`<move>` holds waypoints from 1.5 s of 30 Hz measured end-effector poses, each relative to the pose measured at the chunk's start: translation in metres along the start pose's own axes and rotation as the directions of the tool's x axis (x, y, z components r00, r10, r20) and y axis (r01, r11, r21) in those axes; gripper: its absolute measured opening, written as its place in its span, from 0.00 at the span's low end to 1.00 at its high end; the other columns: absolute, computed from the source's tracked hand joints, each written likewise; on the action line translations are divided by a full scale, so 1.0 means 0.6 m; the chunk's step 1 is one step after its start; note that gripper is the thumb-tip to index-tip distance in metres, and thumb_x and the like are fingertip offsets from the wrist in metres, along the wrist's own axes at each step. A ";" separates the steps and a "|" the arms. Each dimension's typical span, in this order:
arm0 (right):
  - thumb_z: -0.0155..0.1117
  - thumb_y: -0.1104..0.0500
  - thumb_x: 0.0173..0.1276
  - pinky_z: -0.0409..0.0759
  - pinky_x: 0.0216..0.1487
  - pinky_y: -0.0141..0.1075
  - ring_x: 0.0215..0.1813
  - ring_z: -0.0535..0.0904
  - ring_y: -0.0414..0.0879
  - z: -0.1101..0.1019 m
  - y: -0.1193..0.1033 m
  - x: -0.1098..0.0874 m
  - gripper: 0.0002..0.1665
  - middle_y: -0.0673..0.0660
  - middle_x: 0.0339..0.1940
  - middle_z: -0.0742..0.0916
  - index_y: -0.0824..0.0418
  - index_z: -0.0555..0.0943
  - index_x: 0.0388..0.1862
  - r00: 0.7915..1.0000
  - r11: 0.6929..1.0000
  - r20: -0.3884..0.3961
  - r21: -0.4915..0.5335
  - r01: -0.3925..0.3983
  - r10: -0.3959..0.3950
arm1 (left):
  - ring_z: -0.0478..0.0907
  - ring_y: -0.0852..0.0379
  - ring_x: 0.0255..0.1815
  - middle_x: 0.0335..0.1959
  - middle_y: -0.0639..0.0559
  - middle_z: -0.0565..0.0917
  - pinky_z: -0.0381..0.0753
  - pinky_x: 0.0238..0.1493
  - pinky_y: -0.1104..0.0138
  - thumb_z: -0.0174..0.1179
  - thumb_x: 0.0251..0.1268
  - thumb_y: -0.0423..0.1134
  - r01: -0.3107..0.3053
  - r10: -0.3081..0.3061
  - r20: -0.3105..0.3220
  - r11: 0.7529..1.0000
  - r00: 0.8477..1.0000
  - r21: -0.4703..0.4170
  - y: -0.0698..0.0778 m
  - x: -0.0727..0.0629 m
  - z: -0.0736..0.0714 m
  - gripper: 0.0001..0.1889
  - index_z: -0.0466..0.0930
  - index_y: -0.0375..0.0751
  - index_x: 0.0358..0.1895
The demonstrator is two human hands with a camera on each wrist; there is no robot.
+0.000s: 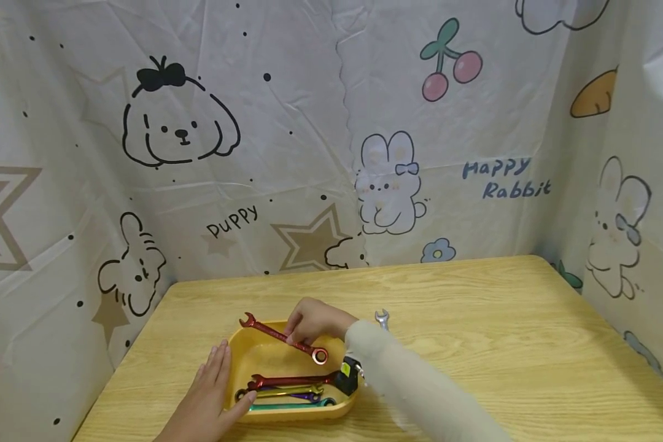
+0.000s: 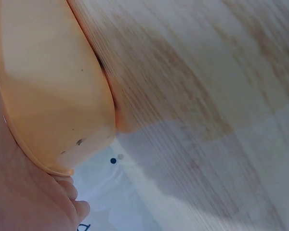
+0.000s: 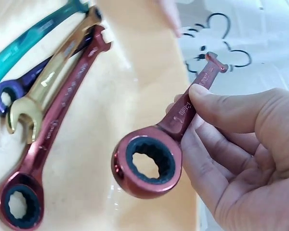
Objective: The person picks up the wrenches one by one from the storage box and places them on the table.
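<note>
My right hand [image 1: 314, 320] pinches a red combination wrench [image 1: 273, 333] between thumb and fingers, held over the yellow plastic basin [image 1: 293, 416]. Its open-end jaw points left in the head view; the ring end [image 3: 147, 163] hangs toward the right wrist camera. My left hand [image 1: 207, 387] lies against the basin's left rim, fingers straight, thumb reaching over the front rim. Inside the basin lie another red wrench [image 1: 293, 380], a gold wrench [image 1: 290, 390], a purple wrench [image 3: 33, 72] partly covered by the gold one, and a teal wrench [image 1: 293, 406] along the front.
Beyond my right forearm a silver wrench [image 1: 383, 318] lies on the wood-grain table [image 1: 475, 319], partly hidden by the sleeve. A black wrist camera [image 1: 347, 376] sits at my right cuff, overlapping the basin's right side. Printed cloth [image 1: 309, 123] hangs around the table's back and sides.
</note>
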State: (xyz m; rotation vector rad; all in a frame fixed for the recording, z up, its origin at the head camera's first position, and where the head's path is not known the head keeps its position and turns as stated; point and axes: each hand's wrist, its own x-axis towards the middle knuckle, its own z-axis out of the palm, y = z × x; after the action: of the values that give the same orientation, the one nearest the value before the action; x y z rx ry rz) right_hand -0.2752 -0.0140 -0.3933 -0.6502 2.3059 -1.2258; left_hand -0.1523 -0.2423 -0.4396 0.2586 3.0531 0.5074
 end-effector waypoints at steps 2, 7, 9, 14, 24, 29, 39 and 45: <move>0.70 0.69 0.57 0.83 0.32 0.35 0.29 0.81 0.41 -0.010 -0.001 -0.007 0.03 0.54 0.27 0.87 0.66 0.87 0.32 1.000 0.998 -0.011 0.056 -0.018 0.019 | 0.38 0.33 0.76 0.76 0.33 0.42 0.43 0.70 0.38 0.46 0.63 0.71 0.004 -0.004 0.009 1.000 1.000 0.001 0.000 0.001 0.000 0.55 0.42 0.26 0.74; 0.68 0.66 0.61 0.84 0.36 0.38 0.31 0.84 0.44 -0.041 0.004 -0.024 0.05 0.56 0.30 0.88 0.67 0.87 0.36 0.999 0.982 -0.020 0.182 -0.039 0.043 | 0.38 0.33 0.76 0.76 0.32 0.42 0.43 0.70 0.38 0.47 0.63 0.71 0.000 0.000 0.011 1.000 1.000 0.002 -0.001 0.002 -0.003 0.55 0.42 0.26 0.74; 0.67 0.65 0.63 0.85 0.37 0.39 0.30 0.83 0.43 -0.055 0.009 -0.033 0.07 0.56 0.31 0.88 0.67 0.87 0.38 0.999 0.974 -0.020 0.222 -0.041 0.046 | 0.38 0.33 0.76 0.76 0.32 0.41 0.43 0.70 0.37 0.48 0.62 0.70 -0.001 0.001 0.008 1.000 1.000 -0.004 -0.001 0.001 -0.004 0.55 0.42 0.26 0.74; 0.65 0.64 0.65 0.85 0.41 0.41 0.33 0.84 0.43 -0.094 0.032 -0.064 0.10 0.55 0.33 0.88 0.69 0.85 0.42 0.996 0.949 -0.045 0.309 -0.058 0.076 | 0.37 0.32 0.76 0.76 0.32 0.40 0.43 0.69 0.37 0.50 0.63 0.69 -0.010 0.011 0.012 0.999 1.000 -0.041 0.000 0.000 -0.002 0.55 0.42 0.25 0.74; 0.63 0.64 0.67 0.84 0.38 0.36 0.32 0.83 0.41 -0.167 0.114 -0.116 0.14 0.53 0.31 0.87 0.72 0.82 0.47 0.955 0.905 -0.190 0.404 -0.134 0.227 | 0.39 0.33 0.76 0.77 0.33 0.41 0.45 0.69 0.37 0.51 0.64 0.66 -0.054 0.052 -0.052 0.997 0.997 -0.048 -0.001 -0.004 0.000 0.52 0.43 0.27 0.74; 0.63 0.64 0.67 0.83 0.34 0.32 0.29 0.81 0.38 -0.184 0.152 -0.146 0.16 0.53 0.30 0.85 0.75 0.80 0.49 0.935 0.892 -0.205 0.412 -0.184 0.288 | 0.40 0.32 0.75 0.76 0.32 0.43 0.46 0.69 0.37 0.51 0.64 0.67 -0.046 0.045 -0.044 0.998 0.998 -0.033 0.001 -0.005 -0.001 0.52 0.44 0.27 0.74; 0.60 0.66 0.68 0.82 0.31 0.32 0.27 0.77 0.40 -0.177 0.205 -0.205 0.08 0.53 0.27 0.81 0.72 0.80 0.39 0.945 0.897 -0.160 0.392 -0.206 0.286 | 0.39 0.32 0.75 0.76 0.32 0.43 0.46 0.69 0.37 0.51 0.64 0.67 -0.043 0.041 -0.039 0.998 0.998 -0.038 0.001 -0.006 0.002 0.52 0.44 0.26 0.74; 0.62 0.66 0.65 0.83 0.30 0.32 0.26 0.77 0.40 -0.170 0.229 -0.215 0.07 0.53 0.25 0.81 0.71 0.80 0.38 0.930 0.878 -0.164 0.415 -0.238 0.330 | 0.39 0.32 0.75 0.76 0.31 0.42 0.45 0.68 0.37 0.51 0.64 0.67 -0.053 0.051 -0.044 0.998 0.998 -0.046 -0.001 -0.004 0.004 0.52 0.44 0.26 0.74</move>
State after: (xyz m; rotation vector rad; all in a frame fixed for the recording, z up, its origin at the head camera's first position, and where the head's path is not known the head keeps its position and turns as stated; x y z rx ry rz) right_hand -0.2595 0.1951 -0.4371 -0.0211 2.1354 -1.6143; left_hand -0.1500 -0.2426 -0.4418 0.3303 3.0779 0.5947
